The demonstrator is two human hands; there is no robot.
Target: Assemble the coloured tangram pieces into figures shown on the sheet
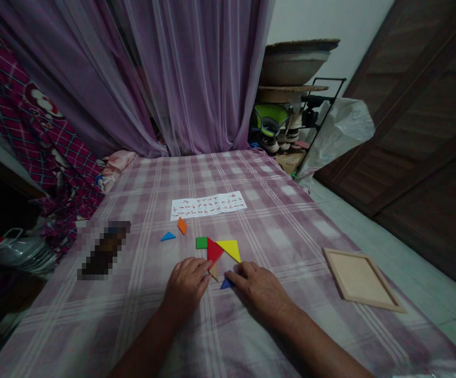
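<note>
Touching an indigo triangle [226,284], right grip [263,287] rests half-spread.

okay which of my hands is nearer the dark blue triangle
Right. Your right hand covers part of the dark blue triangle; your left hand is apart, to its left.

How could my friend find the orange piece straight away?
On the checked cloth, find the white printed sheet. By its near left corner lies the orange piece. It's a slanted four-sided shape, unlike the light-blue triangle beside it.
</note>
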